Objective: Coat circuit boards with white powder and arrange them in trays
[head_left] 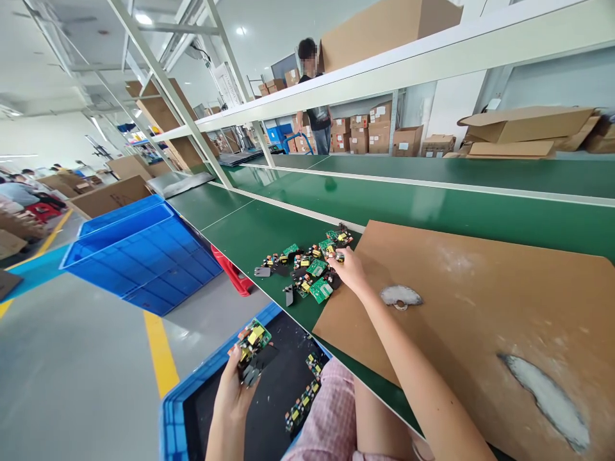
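Note:
My left hand point(236, 379) is closed around a circuit board point(255, 338) with yellow and black parts and a dark grey plastic piece, held above a blue crate point(173, 410). More boards point(302, 404) lie in that crate on a black surface. On the green bench, my right hand point(350, 269) reaches into a pile of circuit boards point(317, 269), its fingers bent around a board at the pile's right side. Several boards in the pile show green undersides, and grey plastic pieces point(262, 272) stick out at its left.
A brown board point(461, 307) with two whitish worn patches covers the bench at right. Stacked blue bins point(144, 256) and a red stool point(235, 275) stand left of the bench. A white shelf frame point(365, 80) crosses overhead. Beyond it a person point(317, 118) stands near cartons.

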The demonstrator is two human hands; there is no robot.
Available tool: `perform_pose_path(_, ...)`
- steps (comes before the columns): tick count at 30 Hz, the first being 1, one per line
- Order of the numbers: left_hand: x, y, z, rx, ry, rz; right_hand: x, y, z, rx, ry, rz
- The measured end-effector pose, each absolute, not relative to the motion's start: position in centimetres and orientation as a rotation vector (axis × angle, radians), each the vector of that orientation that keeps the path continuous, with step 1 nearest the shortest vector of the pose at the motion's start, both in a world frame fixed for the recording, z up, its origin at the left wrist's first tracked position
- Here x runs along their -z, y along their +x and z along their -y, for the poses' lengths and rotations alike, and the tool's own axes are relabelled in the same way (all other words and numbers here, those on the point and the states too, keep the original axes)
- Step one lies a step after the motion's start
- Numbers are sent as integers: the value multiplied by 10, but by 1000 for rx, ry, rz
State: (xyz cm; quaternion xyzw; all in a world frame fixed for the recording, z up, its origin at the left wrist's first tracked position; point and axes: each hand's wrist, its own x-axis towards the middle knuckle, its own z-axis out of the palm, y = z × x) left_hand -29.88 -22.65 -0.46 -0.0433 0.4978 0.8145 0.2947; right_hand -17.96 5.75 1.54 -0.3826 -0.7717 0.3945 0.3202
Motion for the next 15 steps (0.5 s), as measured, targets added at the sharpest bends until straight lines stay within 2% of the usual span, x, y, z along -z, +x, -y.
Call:
perform_pose_path(7,-6,-289,217,-2272,-309,-1247,-21,-180,-53,-1037,-1052,1858)
perform_pose_path(11,-12,-278,212,-2246,-376,-1262,-45,-175,-38,-960,-944,1882)
perform_pose_path(13,-16,-273,209,-2209,-308,-1299,-63,-171,-23,-1118,-754,2030)
perform_pose_path(15,-20,-268,207,-2153,-166,-1350,-78,-168,-5,-1416,-451,2251)
